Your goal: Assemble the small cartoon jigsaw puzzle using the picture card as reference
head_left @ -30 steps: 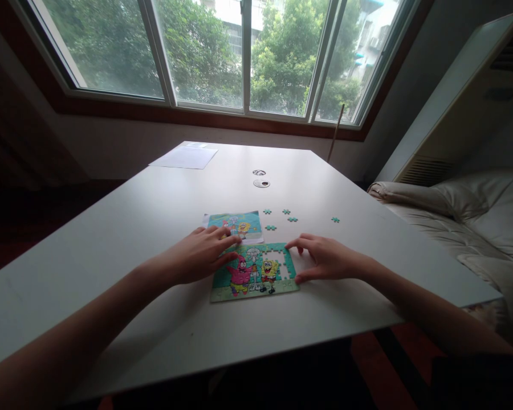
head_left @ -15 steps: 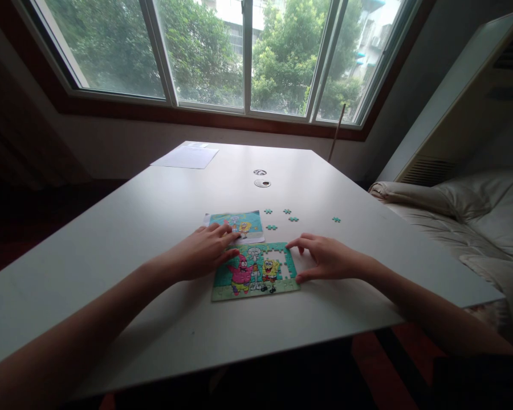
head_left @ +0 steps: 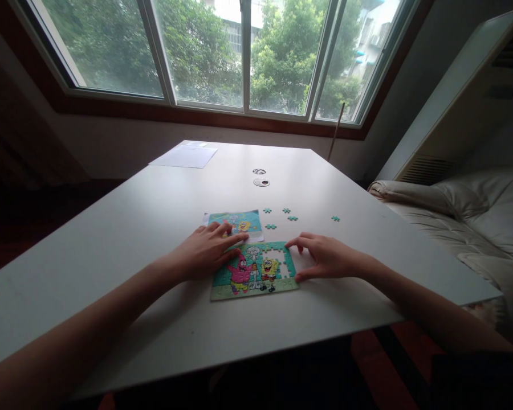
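A cartoon jigsaw puzzle (head_left: 241,277) lies on the white table, mostly assembled, with a gap at its upper right where white shows through. My left hand (head_left: 209,247) rests with fingers stretched over the picture sheet (head_left: 250,219) behind the puzzle, its thumb over the puzzle's upper left part. At the puzzle's right edge is my right hand (head_left: 322,256), thumb and index finger spread apart, touching near the lower and upper corners. Beyond the puzzle lie several loose green puzzle pieces, among them one piece (head_left: 271,226) close to the sheet and another piece (head_left: 336,218) farther right.
Two small round discs, a nearer disc (head_left: 261,183) and a farther disc (head_left: 259,171), lie toward the table's far end. White paper (head_left: 186,155) sits at the far left corner of the table (head_left: 154,336). A pale sofa (head_left: 436,228) stands at the right, below a tall appliance.
My left index finger reaches slightly farther right over the picture sheet. My right hand keeps its place at the puzzle's edge. The view has shifted very slightly.
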`<state>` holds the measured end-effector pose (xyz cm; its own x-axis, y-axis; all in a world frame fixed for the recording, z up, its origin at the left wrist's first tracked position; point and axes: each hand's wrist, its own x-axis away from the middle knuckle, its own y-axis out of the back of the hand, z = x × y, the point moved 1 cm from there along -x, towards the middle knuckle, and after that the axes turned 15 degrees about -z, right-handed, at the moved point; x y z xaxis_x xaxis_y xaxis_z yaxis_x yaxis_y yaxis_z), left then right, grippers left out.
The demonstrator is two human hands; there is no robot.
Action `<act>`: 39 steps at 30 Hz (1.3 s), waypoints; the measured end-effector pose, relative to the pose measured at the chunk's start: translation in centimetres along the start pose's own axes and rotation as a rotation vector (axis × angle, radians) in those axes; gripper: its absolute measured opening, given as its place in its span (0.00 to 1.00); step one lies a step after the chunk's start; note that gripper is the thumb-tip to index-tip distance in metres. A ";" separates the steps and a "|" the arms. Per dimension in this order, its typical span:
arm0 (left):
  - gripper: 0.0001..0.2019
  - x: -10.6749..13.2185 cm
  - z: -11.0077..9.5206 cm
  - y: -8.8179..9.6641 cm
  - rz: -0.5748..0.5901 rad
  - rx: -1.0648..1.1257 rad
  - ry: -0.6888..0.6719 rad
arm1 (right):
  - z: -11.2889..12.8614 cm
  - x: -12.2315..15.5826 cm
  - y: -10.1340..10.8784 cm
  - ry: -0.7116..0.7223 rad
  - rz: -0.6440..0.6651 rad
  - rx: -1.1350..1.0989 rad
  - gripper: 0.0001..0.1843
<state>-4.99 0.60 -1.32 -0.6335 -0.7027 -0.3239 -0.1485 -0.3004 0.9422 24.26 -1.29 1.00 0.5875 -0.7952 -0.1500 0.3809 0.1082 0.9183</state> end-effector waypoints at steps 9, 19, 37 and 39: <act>0.21 0.0 0.1 -0.6 -0.011 -0.015 0.016 | -0.1 -0.1 -0.1 0.001 -0.008 0.009 0.38; 0.23 0.1 0.2 -0.8 -0.018 -0.020 0.022 | -0.2 -0.1 -0.1 0.014 -0.014 0.007 0.38; 0.24 0.1 0.0 -0.7 -0.029 -0.006 0.057 | -0.2 0.0 -0.1 0.006 -0.001 0.011 0.39; 0.23 0.1 -0.3 -0.5 -0.049 -0.023 0.058 | -0.2 0.0 -0.1 0.005 -0.004 0.015 0.39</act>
<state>-4.75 0.50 -1.90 -0.5810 -0.7224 -0.3749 -0.1608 -0.3496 0.9230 24.32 -1.16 0.83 0.5893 -0.7929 -0.1553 0.3722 0.0959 0.9232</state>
